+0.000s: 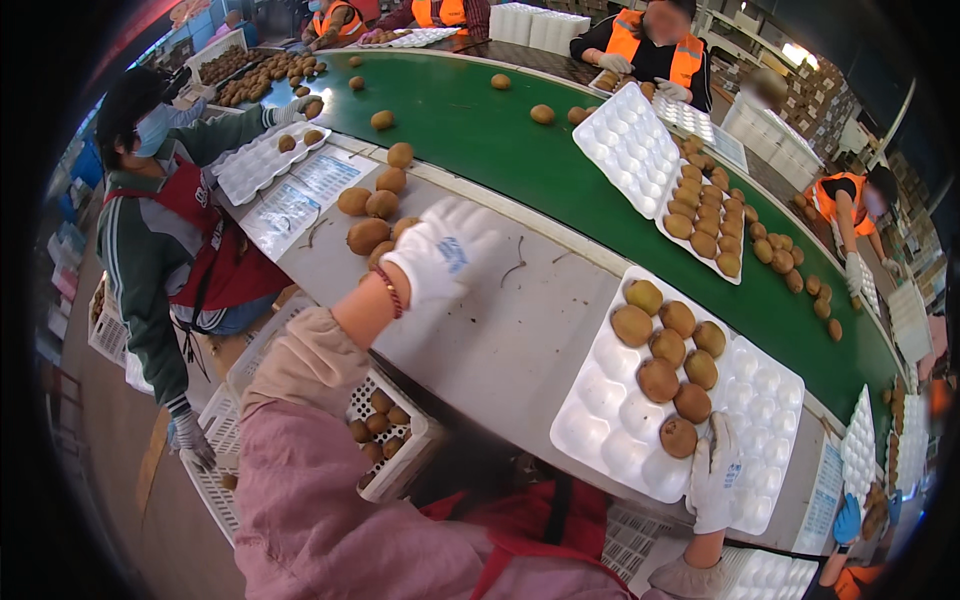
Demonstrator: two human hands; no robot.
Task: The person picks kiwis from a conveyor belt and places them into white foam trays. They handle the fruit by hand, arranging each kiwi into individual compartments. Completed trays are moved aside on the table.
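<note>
My left hand (442, 251), in a white glove with a beaded bracelet at the wrist, is over the grey worktable beside a cluster of loose kiwifruit (367, 235). Its fingers are blurred, and its palm side is hidden. A white moulded foam tray (600, 390) lies at the right, with several kiwifruit (658, 379) in the cups of one half. The adjoining half (757, 427) has bare cups. Across the seam between the halves rests my gloved right hand (716, 476), its thumb next to the lowest kiwifruit (679, 437).
Beyond the table edge runs a green conveyor belt (465, 135) with scattered kiwifruit. Another foam tray (701, 225), filled on one half, lies on it. A co-worker (172, 202) stands close at the left. Below the table is a white plastic crate (405, 465) holding kiwifruit.
</note>
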